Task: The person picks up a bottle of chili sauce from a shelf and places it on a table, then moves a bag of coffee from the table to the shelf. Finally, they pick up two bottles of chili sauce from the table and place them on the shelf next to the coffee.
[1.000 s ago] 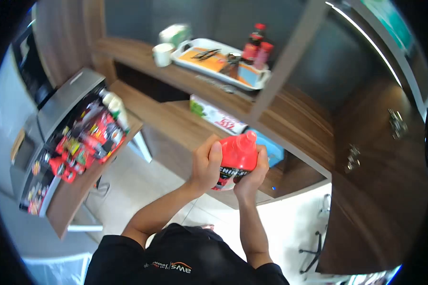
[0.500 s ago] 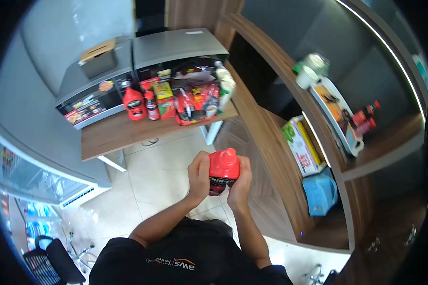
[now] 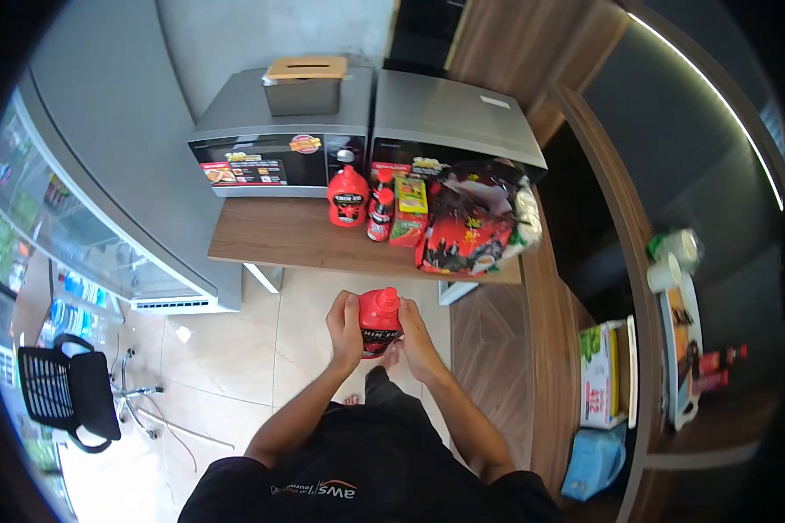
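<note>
Between both palms, in front of my body, I hold a red chili sauce bottle (image 3: 380, 318) with a red cap and a black label. My left hand (image 3: 344, 336) presses on its left side, and my right hand (image 3: 417, 342) grips the right side. Ahead of it, on a wooden table (image 3: 279, 235), stands a similar red sauce bottle (image 3: 348, 199). Beside that are a small dark bottle with a red cap (image 3: 380, 215), a green-and-red box (image 3: 408, 212) and a large red-and-black bag (image 3: 471, 227).
Two microwaves (image 3: 279, 164) stand at the back of the table, with a tissue box (image 3: 305, 91) on the left one. A glass-door fridge (image 3: 131, 235) is at left, near an office chair (image 3: 83, 388). Shelves at right hold a white tray (image 3: 691, 322) and a carton (image 3: 600, 379).
My view has turned, so the table and microwaves now lie more directly ahead and the shelves sit further right. One foot now shows below the bottle. Both hands still hold it.
</note>
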The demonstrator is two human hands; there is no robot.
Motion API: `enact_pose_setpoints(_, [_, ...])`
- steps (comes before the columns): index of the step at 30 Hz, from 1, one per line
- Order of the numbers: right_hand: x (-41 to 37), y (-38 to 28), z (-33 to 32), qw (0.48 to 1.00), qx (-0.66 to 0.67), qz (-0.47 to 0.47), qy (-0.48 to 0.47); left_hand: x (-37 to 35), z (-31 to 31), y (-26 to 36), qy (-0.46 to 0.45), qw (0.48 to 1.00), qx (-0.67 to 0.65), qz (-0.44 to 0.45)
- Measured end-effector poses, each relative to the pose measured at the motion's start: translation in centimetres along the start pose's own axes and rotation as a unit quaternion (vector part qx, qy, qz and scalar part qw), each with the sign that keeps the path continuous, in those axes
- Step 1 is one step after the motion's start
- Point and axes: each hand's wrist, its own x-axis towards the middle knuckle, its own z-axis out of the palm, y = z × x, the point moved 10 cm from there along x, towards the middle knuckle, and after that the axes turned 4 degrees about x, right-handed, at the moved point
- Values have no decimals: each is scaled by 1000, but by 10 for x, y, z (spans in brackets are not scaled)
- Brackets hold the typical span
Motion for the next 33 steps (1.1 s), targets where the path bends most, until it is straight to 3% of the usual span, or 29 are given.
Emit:
enact_pose_setpoints(2, [30, -1, -5, 1000, 11, -12, 7, 20, 5, -9, 19, 1000, -13, -16])
enact_pose_setpoints(4, [59, -22, -1, 995, 16, -102, -7, 41, 7, -15, 33, 999, -20, -30])
enact_pose_setpoints(6, [83, -30, 0, 993, 53, -108, -4, 63, 13, -31, 18, 995, 23, -94])
enact_pose_setpoints(13, [153, -21, -8, 983, -45, -175, 10, 105, 7, -79, 66, 970, 15, -235])
enact_pose_setpoints(21, [200, -17, 8, 981, -65, -181, 39, 153, -7, -118, 27, 961, 67, -267])
enact_pose_setpoints(24, [226, -14, 8, 974, -99, -197, 59, 174, -5, -107, 33, 964, 83, -252])
enact_pose_setpoints(28, [248, -5, 10, 983, -69, -162, 57, 194, -10, -118, 10, 962, 139, -236])
enact_pose_setpoints(33, [250, 9, 13, 990, -34, -123, 56, 203, -16, -160, -28, 963, 106, -247])
